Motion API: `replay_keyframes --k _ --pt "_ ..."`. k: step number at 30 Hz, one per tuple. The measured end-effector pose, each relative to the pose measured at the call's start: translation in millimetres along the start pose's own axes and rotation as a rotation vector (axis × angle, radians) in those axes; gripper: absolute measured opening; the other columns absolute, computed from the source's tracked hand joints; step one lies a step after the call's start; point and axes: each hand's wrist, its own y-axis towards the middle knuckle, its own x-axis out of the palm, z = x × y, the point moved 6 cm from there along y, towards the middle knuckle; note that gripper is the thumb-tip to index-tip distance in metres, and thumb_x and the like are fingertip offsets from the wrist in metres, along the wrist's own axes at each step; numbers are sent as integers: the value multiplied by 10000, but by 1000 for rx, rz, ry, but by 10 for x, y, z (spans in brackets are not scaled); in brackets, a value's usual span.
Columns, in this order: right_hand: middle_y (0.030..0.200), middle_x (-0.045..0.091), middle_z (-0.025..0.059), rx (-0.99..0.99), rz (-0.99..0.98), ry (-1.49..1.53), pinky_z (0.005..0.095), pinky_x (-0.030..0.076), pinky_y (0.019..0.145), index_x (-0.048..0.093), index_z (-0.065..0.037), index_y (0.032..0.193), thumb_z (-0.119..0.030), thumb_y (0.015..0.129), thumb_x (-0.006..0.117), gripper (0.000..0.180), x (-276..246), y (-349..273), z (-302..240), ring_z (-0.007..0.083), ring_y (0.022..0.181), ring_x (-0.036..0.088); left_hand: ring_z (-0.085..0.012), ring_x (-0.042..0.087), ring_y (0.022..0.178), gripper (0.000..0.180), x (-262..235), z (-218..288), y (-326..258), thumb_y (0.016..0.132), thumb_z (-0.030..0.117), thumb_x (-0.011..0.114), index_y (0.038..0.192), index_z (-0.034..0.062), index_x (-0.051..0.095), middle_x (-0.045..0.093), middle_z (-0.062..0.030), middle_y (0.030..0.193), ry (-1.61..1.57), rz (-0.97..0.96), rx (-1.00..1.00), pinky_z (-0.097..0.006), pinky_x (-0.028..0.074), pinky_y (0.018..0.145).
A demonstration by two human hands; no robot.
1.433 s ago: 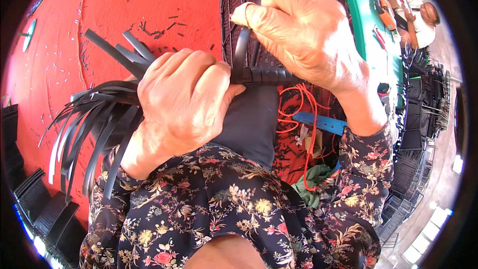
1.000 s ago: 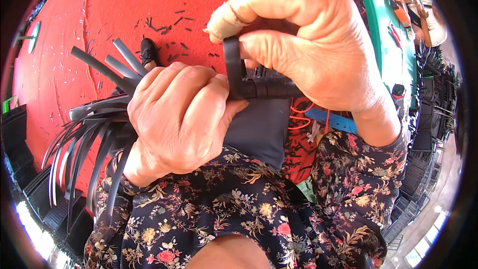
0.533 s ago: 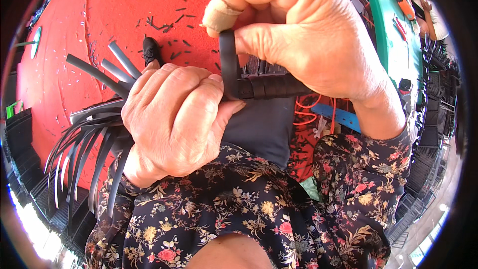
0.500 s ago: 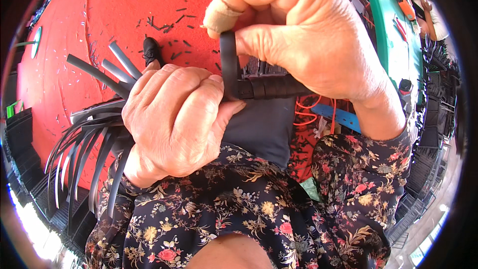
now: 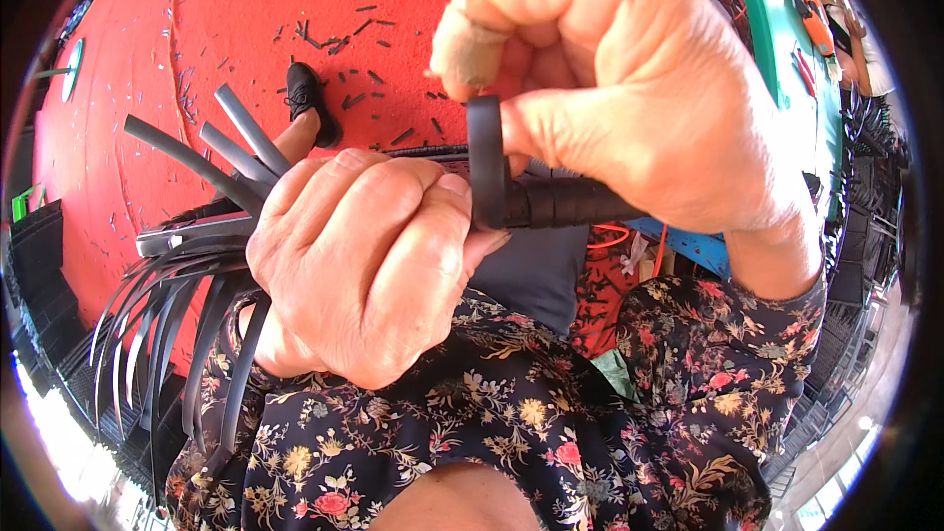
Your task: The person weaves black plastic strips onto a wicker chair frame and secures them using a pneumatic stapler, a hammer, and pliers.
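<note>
In my left hand (image 5: 364,265) the bundle of flat black rubbery strips (image 5: 187,275) looks smooth with a dull sheen, their cut ends matt. My right hand (image 5: 629,88) pinches a single black strip (image 5: 484,162), same soft semi-gloss, wound over the tightly wrapped black handle (image 5: 565,205), which shows ridged turns. Below my grip, my floral sleeve cloth (image 5: 492,433) is thin and matt. Beyond it, the red floor covering (image 5: 197,59) looks coarse, felt-like.

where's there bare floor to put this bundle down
The red floor at upper left, between the black shoe and the picture's left rim, is open but for small black scraps. Crowded: the right side, past the green edge, and around the orange cord under the right hand.
</note>
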Motion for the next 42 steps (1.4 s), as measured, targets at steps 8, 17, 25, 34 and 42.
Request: replay_keyframes --k 8,17,25,34,42 --pt "807 615 74 -12 18 -32 244 478 691 597 29 951 115 760 552 214 -6 4 -29 101 765 578 -304 643 632 417 -33 5 -12 550 208 824 798 -41 601 632 -148 725 4 30 21 -353 509 564" --pt "804 604 63 -9 10 -17 240 477 686 595 26 948 137 733 537 249 9 -23 -31 97 765 577 -288 638 614 418 -25 15 -18 562 219 829 795 -40 600 636 -145 722 18 53 43 -343 501 547" --pt "800 595 53 55 -69 90 236 475 682 594 23 945 156 709 524 280 64 -1 0 94 765 575 -289 636 615 409 -25 14 -31 577 212 831 807 -38 604 635 -142 718 6 66 36 -350 499 558" --pt "797 584 41 289 -325 401 232 474 678 592 20 942 177 682 509 315 196 47 55 91 765 574 -293 628 619 393 -56 24 -38 583 188 829 821 -30 604 633 -152 738 35 58 42 -352 490 554" --pt "818 614 68 239 -283 245 249 483 691 587 35 949 97 760 543 203 59 141 -48 101 764 580 -298 618 623 405 -29 -29 46 514 101 827 833 -23 611 637 -177 783 6 14 29 -349 482 558"
